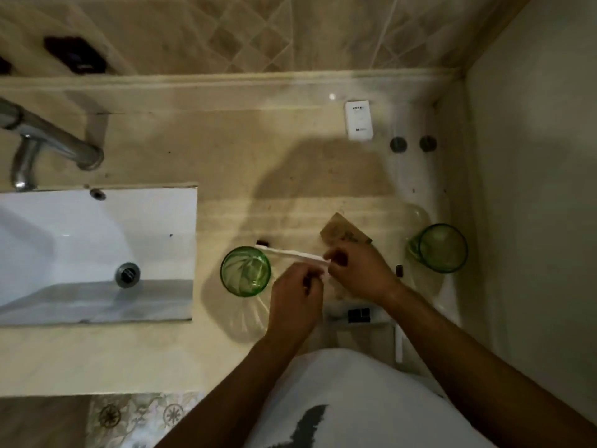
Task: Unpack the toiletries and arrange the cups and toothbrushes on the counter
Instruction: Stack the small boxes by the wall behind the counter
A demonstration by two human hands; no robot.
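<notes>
My left hand (295,299) and my right hand (358,270) meet over the beige counter (226,163), both pinching one end of a long white wrapped toothbrush (292,253). Its dark far end points left, above a green glass cup (245,275) that stands upright just left of my hands. A second green glass cup (441,248) stands near the right wall. A brown paper packet (344,232) lies behind my right hand. A small white hotel box (358,120) sits far back on the counter.
A white sink basin (80,240) with a metal faucet (48,137) fills the left side. Two round metal discs (398,144) sit at the back right. Small dark items (358,314) lie near the counter's front edge, under my right forearm. A wall closes the right side.
</notes>
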